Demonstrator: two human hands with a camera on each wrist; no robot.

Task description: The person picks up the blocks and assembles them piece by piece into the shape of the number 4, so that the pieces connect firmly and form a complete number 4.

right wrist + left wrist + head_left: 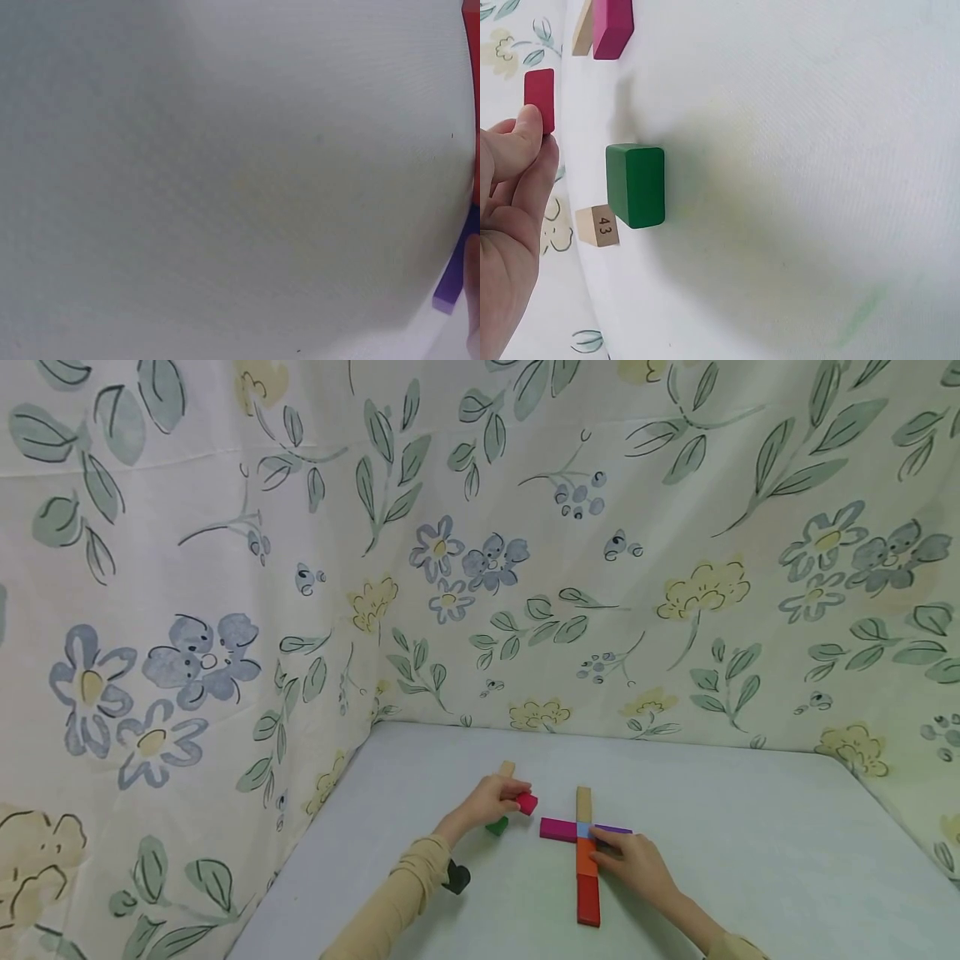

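Between thumb and fingers, my left hand pinches a small red block, raised above the table in the left wrist view. A green block and a wooden block, marked 43 in that view, lie near this hand. To the right, flat blocks form a cross: plain wood, light blue, orange and long red in a line, with magenta left and purple right. My right hand has extended fingertips at the cross's right side, by the blue and orange blocks, partly covering the purple one.
The blocks lie on a white table. A floral curtain hangs behind it and along its left side. A black object sits at my left wrist.
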